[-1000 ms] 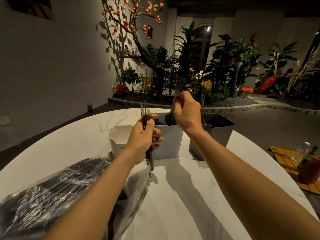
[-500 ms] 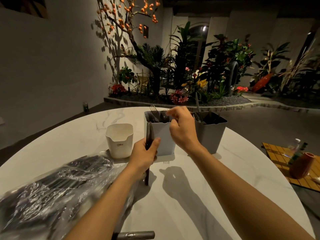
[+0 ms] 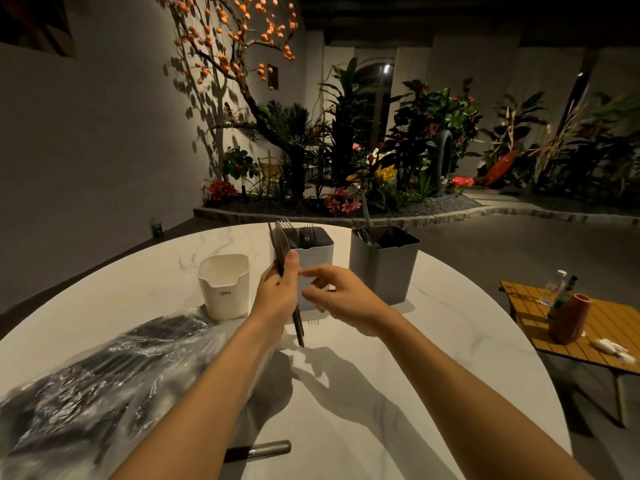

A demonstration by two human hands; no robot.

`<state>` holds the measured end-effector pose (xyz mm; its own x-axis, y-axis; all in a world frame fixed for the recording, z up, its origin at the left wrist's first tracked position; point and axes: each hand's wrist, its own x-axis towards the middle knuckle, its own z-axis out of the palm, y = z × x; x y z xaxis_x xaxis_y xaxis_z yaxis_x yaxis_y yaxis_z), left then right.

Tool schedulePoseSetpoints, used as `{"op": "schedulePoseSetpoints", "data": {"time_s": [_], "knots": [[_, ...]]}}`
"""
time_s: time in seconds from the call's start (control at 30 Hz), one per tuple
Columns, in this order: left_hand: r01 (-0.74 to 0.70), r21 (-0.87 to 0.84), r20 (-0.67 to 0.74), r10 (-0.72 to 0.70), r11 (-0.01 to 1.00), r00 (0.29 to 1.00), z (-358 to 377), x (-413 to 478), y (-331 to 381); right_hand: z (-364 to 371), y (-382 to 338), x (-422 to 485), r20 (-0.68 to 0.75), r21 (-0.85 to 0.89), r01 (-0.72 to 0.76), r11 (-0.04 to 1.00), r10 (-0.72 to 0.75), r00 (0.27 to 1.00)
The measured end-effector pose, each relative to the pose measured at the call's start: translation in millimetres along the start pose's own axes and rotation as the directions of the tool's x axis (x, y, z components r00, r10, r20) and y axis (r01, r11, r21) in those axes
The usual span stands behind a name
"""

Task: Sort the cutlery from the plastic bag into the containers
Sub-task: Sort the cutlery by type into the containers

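Observation:
My left hand (image 3: 278,299) grips a few dark cutlery pieces (image 3: 281,245) upright, their tips above the fist and handles sticking out below. My right hand (image 3: 341,299) hovers just right of it with loosely bent fingers, holding nothing. Behind them stand three containers: a small white cup (image 3: 225,289) on the left, a light grey box (image 3: 317,258) with forks in the middle, and a darker grey box (image 3: 382,268) with cutlery on the right. The clear plastic bag (image 3: 90,386) with dark cutlery inside lies at the lower left under my left forearm.
All stands on a round white marble table (image 3: 381,393). A metal cylindrical handle (image 3: 263,450) lies near the front edge. To the right, off the table, a low yellow side table (image 3: 606,327) holds a brown vase and a bottle. Plants line the back.
My right hand dropped its fork into the middle box and drew back toward my left hand, now empty. My left hand kept its cutlery and rose slightly.

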<state>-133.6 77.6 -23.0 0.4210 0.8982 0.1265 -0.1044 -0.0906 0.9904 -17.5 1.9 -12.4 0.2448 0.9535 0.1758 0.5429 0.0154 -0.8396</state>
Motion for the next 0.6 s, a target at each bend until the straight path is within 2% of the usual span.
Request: {"op": "schedulePoseSetpoints", "data": {"time_s": [0.07,0.17,0.37,0.5,0.6], "knots": [[0.005,-0.043,0.079,-0.001,0.999,0.997,8,-6,15,-9,-8,-6,0.017,0.081,0.009,0.997,-0.010,1.000],[-0.017,-0.097,0.183,0.034,0.995,0.982,26,-14,29,-23,-18,-12,0.051,0.095,0.055,0.994,-0.060,0.997],[-0.095,-0.111,0.306,0.125,0.989,0.944,60,-13,52,-67,-25,-19,0.019,-0.064,0.150,0.987,-0.149,0.989],[-0.255,-0.074,0.391,0.263,0.964,0.882,82,1,66,-102,-26,-15,-0.090,-0.082,0.129,0.988,-0.137,0.987],[-0.288,-0.093,0.406,0.301,0.953,0.863,102,17,84,-123,-25,-4,-0.191,-0.082,0.165,0.983,-0.177,0.965]]}}
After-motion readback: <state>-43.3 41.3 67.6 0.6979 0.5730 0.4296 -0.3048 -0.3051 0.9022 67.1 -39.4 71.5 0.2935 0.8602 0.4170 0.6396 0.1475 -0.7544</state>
